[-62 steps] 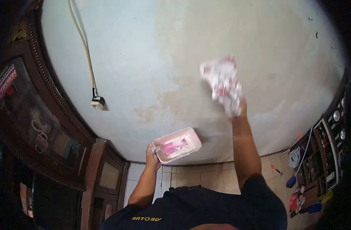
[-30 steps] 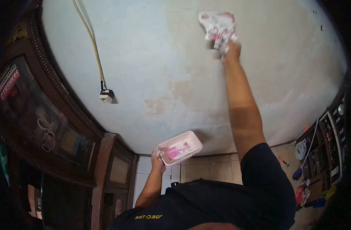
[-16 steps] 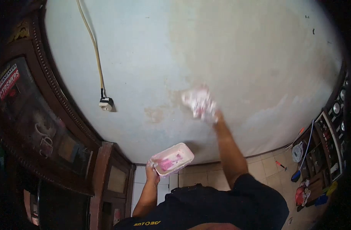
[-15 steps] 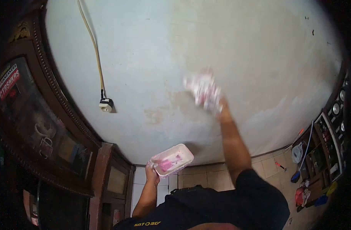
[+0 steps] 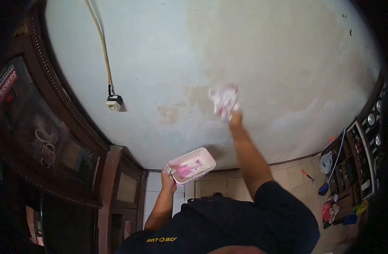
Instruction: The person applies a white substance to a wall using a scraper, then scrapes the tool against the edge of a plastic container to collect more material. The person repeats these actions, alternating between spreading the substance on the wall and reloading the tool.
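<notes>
My left hand (image 5: 168, 180) grips the near left end of a shallow white rectangular tray (image 5: 207, 158), tilted so that its inside shows. Pink and white smears lie in the tray, and something whitish and crinkled covers part of my thumb. In front of the wall, my right hand (image 5: 236, 117) is raised with what looks like a crumpled white cloth (image 5: 225, 100) stained pink. Motion blurs it, and my fingers are mostly hidden. Around it the pale wall (image 5: 266, 63) has beige, patchy areas; whether the cloth touches the wall cannot be made out.
A socket (image 5: 114, 103) hangs from a cable on the wall at left. A dark wooden cabinet (image 5: 117, 169) stands along the left side. At right, a shelf unit (image 5: 350, 169) holds assorted items, and an orange-handled tool (image 5: 307, 175) lies on the tiled floor (image 5: 283, 180).
My right hand and the white cloth have shifted slightly left and the arm has swung with them. The tray stays in my left hand, a little higher in view as the camera tilts.
</notes>
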Motion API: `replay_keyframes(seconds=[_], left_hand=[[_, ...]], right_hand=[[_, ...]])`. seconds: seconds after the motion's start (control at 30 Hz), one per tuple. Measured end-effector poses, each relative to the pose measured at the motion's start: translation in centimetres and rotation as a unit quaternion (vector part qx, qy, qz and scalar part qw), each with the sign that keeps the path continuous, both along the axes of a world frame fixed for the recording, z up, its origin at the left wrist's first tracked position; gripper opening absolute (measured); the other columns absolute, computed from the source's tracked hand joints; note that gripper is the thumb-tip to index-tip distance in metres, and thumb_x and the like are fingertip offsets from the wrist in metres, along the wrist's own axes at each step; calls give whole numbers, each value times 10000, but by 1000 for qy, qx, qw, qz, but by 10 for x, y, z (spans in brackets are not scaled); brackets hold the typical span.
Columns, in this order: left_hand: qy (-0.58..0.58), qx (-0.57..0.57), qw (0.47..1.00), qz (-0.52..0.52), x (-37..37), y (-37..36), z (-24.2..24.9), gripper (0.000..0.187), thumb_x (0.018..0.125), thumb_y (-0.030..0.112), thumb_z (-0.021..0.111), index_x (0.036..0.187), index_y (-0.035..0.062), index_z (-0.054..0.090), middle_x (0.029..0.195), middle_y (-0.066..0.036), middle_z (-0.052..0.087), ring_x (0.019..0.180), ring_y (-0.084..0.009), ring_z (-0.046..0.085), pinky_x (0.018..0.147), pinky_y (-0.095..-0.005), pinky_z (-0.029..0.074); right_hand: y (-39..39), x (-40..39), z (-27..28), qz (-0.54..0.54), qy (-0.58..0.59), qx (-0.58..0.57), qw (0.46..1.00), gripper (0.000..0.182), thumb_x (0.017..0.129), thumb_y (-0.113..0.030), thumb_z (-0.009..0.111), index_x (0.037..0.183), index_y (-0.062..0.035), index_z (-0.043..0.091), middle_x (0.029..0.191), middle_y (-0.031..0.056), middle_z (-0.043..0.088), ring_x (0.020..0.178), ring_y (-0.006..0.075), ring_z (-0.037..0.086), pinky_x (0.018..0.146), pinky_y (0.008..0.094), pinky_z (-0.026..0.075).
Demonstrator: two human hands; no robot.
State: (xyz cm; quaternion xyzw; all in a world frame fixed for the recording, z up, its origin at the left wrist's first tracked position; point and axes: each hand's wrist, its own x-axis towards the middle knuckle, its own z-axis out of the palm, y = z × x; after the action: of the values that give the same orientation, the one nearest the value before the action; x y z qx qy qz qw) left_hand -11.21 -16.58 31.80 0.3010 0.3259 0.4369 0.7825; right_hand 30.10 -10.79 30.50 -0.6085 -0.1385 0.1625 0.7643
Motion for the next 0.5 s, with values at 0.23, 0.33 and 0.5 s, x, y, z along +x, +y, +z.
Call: replay_keyframes(seconds=[0.23, 0.33, 0.5], left_hand=[[25, 18, 999, 14, 0, -2, 4, 277, 898, 222, 358, 1027, 25, 504, 985, -100, 553, 916, -225, 550, 827, -351, 456], [13, -3, 1000, 27, -1, -5, 9, 253, 887, 203, 375, 1014, 28, 505, 975, -98, 552, 914, -224, 549, 821, -349, 458], [-9, -7, 1000, 23, -3, -7, 6, 248, 869, 176, 374, 1017, 26, 503, 985, -101, 548, 922, -229, 544, 822, -350, 459]], right_hand=[[-68, -73, 68, 212, 164, 66, 961, 302, 730, -189, 599, 997, -52, 562, 842, 61, 592, 673, 190, 574, 580, 362, 481], [-44, -16, 272, 191, 15, 174, 966, 269, 755, -160, 566, 996, -41, 558, 847, 67, 596, 681, 196, 585, 588, 360, 501], [-40, 20, 515, 155, -103, 358, 915, 214, 813, -129, 488, 993, -30, 550, 842, 79, 605, 689, 204, 598, 586, 334, 524]])
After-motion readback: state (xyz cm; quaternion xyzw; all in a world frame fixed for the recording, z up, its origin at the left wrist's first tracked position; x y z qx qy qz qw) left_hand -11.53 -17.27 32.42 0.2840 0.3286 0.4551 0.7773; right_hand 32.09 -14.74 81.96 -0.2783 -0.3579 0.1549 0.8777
